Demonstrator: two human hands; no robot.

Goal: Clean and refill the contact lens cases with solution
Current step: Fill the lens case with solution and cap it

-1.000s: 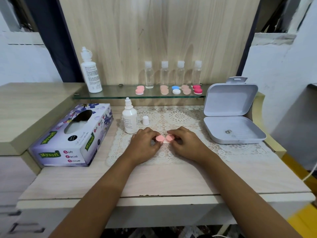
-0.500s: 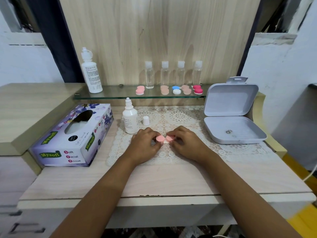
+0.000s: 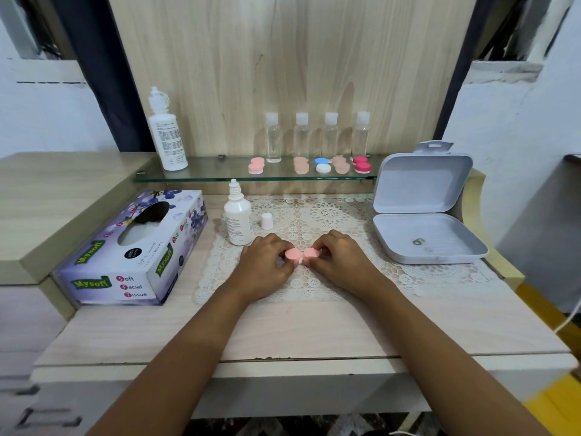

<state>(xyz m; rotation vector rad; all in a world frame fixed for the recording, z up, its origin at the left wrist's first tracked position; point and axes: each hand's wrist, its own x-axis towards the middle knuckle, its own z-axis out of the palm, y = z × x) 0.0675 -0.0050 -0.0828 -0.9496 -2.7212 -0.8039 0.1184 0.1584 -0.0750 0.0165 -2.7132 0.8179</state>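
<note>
A pink case (image 3: 301, 253) is being pinched on the mat (image 3: 345, 215), one cap by the left hand (image 3: 264, 265), one by the right hand (image 3: 342, 262); the caps are possibly being tightened. The bottle (image 3: 238, 215) is standing uncapped nearby, and five cases (image 3: 257, 166) are waiting on the shelf (image 3: 204, 176).

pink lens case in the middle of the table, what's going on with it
A person holds the pink two-cup plastic contact lens case with both hands over the white lace mat. The left hand grips its left cap and the right hand its right cap. A small white dropper bottle stands uncapped beside the left hand, its white cap next to it. Five more lens cases sit on the glass shelf.
</note>
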